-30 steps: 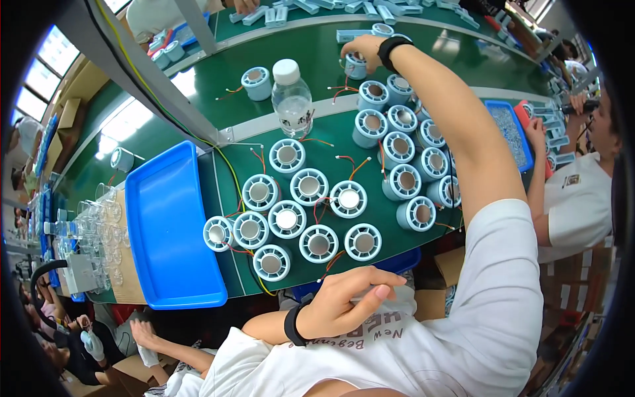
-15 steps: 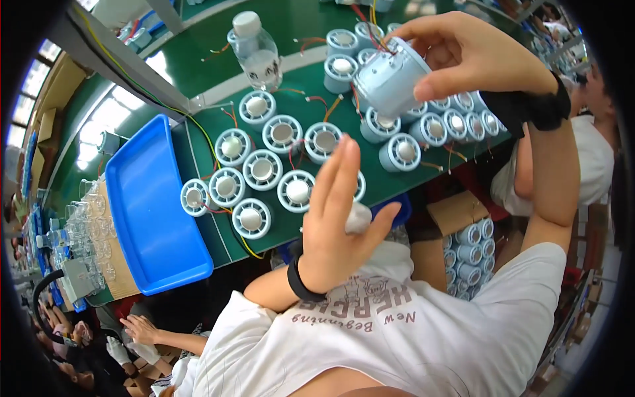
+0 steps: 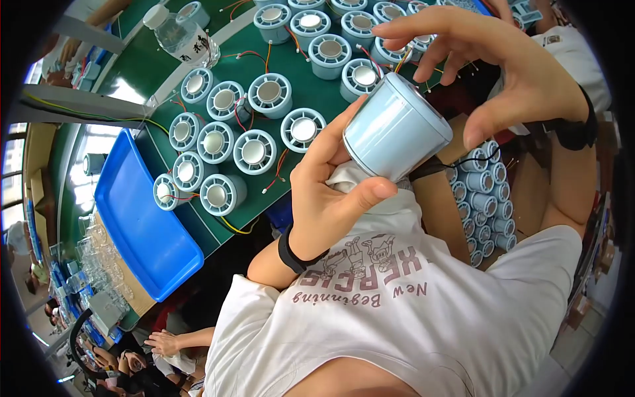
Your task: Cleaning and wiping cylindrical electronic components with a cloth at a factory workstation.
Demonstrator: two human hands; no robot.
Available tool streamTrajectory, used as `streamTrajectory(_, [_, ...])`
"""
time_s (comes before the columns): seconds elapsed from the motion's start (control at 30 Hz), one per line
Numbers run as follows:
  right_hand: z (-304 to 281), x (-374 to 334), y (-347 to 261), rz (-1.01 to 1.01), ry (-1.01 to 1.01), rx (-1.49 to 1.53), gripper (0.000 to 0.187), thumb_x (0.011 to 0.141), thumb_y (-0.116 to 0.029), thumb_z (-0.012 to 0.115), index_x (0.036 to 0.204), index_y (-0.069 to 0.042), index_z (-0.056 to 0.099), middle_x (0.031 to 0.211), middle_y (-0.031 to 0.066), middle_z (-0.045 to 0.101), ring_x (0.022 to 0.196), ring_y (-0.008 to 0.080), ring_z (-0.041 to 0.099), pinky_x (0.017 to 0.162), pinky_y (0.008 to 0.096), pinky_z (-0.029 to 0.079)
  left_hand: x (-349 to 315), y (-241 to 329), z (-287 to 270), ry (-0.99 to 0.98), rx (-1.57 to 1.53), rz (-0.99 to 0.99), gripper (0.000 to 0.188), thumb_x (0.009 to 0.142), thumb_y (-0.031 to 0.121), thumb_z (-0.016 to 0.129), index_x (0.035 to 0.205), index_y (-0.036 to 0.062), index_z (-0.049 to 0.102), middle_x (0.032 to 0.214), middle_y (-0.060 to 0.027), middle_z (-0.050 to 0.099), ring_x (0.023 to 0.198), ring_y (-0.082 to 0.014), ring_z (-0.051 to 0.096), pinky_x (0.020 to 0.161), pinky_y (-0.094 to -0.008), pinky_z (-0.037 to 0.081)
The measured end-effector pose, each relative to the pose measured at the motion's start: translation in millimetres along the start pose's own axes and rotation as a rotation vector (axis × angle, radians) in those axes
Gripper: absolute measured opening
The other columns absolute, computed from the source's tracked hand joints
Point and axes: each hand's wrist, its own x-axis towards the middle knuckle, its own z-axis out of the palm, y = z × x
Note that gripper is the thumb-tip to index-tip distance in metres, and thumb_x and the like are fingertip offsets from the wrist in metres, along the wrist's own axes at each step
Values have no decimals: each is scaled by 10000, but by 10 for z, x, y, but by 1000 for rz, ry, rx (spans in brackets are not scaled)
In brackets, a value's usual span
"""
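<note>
My left hand (image 3: 324, 205) holds a light blue cylindrical housing (image 3: 397, 129) in front of my chest, its smooth side tilted toward me. The thumb lies along its lower edge, and the other fingers are partly hidden behind it. Just right of the housing, my right hand (image 3: 509, 73) is open, thumb and fingers spread, with a gap to the housing. Wires show at the housing's upper end. On the green table (image 3: 264, 188), several similar housings (image 3: 254, 152) stand with slotted round tops and silver centres facing up, thin coloured wires between them.
A blue tray (image 3: 149, 225) lies on the left, beside clear plastic parts (image 3: 99, 258) on cardboard. A clear bottle with a white cap (image 3: 182, 40) stands at the back. Below the table at right, a cardboard box (image 3: 440, 205) holds more housings. Other people work nearby.
The housing has come down from the right hand above the table into my left hand. My right hand has let go and spread its fingers. The view has shifted.
</note>
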Motion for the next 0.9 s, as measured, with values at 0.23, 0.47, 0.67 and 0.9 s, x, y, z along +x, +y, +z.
streamTrajectory(0.23, [47, -22, 86, -240, -8, -149, 793, 656, -321, 860, 1300, 12, 539, 1200, 91, 596, 872, 170, 629, 731, 269, 519, -21, 62, -101, -155, -115, -258, 724, 908, 542, 563, 1303, -58, 480, 1048, -84, 641, 859, -107, 606, 727, -229, 472])
streamTrajectory(0.47, [112, 2, 226, -272, -2, -54, 847, 623, -369, 876, 1299, 10, 536, 1132, 97, 626, 863, 166, 634, 737, 271, 525, 18, 94, -97, -230, -17, -466, 811, 945, 674, 297, 1173, -51, 580, 846, -25, 639, 662, -47, 526, 547, -193, 370])
streamTrajectory(0.67, [179, -160, 251, -169, -11, 65, 807, 658, -396, 863, 1272, 19, 546, 998, 88, 657, 822, 148, 635, 710, 259, 528, 58, 101, 126, -218, -38, -491, 857, 969, 648, 145, 1068, -47, 637, 802, -42, 648, 652, -68, 552, 562, -203, 394])
streamTrajectory(0.9, [592, -632, 155, 326, 219, 227, 644, 763, -366, 791, 1238, 1, 556, 950, 79, 640, 842, 118, 613, 731, 242, 512, 55, -37, 134, -329, 201, -551, 883, 976, 631, 86, 935, -29, 672, 686, -63, 640, 634, -99, 573, 556, -213, 388])
